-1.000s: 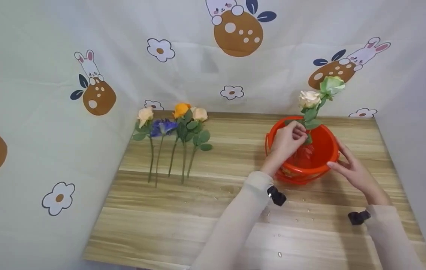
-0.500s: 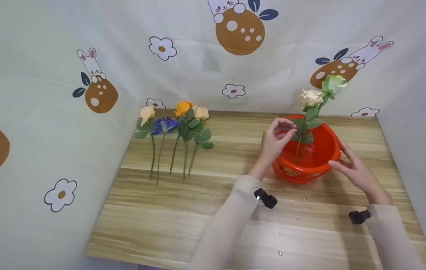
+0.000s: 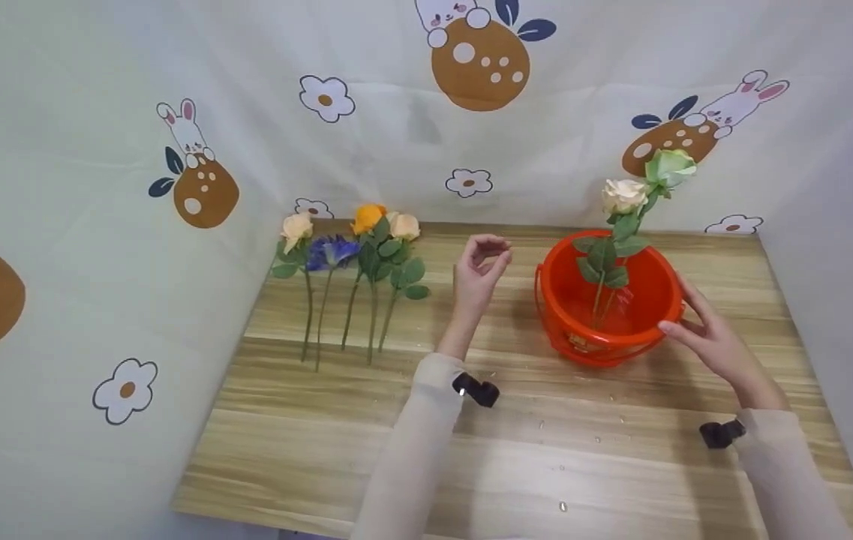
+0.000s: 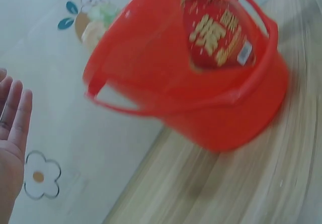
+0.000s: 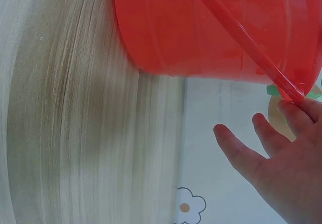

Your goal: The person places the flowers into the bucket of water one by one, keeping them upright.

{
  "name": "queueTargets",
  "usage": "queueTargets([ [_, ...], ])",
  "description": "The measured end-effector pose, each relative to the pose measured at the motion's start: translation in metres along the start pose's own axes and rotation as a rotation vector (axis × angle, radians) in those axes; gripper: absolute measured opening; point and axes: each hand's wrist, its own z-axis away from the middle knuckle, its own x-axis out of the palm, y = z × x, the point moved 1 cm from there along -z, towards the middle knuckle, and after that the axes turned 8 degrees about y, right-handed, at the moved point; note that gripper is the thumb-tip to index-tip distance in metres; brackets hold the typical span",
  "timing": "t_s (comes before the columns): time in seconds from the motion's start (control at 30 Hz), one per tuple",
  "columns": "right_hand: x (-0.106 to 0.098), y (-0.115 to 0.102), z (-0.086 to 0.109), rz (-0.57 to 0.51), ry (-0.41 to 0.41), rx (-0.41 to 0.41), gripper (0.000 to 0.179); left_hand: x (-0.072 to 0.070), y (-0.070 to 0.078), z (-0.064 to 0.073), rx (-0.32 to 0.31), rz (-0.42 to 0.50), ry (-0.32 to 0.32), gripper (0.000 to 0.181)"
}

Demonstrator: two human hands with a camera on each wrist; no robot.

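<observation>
A red plastic bucket [image 3: 596, 341] stands at the right of the wooden table. In it lean a cream rose [image 3: 625, 196] and a green-white rose [image 3: 671, 168], their leaves over the rim and stems inside. My left hand [image 3: 477, 274], fingers loosely bent and holding nothing, is in the air left of the bucket. My right hand [image 3: 713, 341] rests against the bucket's right side near the rim; in the right wrist view its fingers [image 5: 240, 150] are spread, one of them touching the handle's [image 5: 241, 35] end.
Several artificial flowers lie at the table's back left: a peach rose [image 3: 296, 229], a blue-purple flower [image 3: 331, 253], an orange rose [image 3: 369, 218] and another peach rose [image 3: 403, 226]. Water drops [image 3: 563, 507] dot the table [image 3: 306, 450]. Printed cloth [image 3: 381, 150] walls the back and sides.
My left hand has let go of a flower stem in the bucket and moved left, out over the table. My right hand stays at the bucket's side.
</observation>
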Motion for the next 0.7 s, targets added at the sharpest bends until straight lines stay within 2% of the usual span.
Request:
queueTargets([
  [0.17, 0.0, 0.002, -0.001, -0.015, 0.004, 0.0, 0.077, -0.036, -0.005, -0.005, 0.002, -0.044, 0.034, 0.022],
  [0.4, 0.001, 0.003, -0.001, -0.055, 0.013, -0.036, 0.078, -0.088, -0.012, -0.01, -0.015, -0.167, 0.108, 0.026],
  [0.53, 0.002, 0.003, -0.002, -0.066, 0.012, -0.036, 0.078, -0.118, -0.015, -0.01, -0.058, -0.203, 0.135, 0.03],
  [0.7, 0.001, 0.004, -0.002, -0.054, 0.01, -0.026, 0.078, -0.149, -0.009, -0.004, -0.121, -0.218, 0.162, 0.031],
])
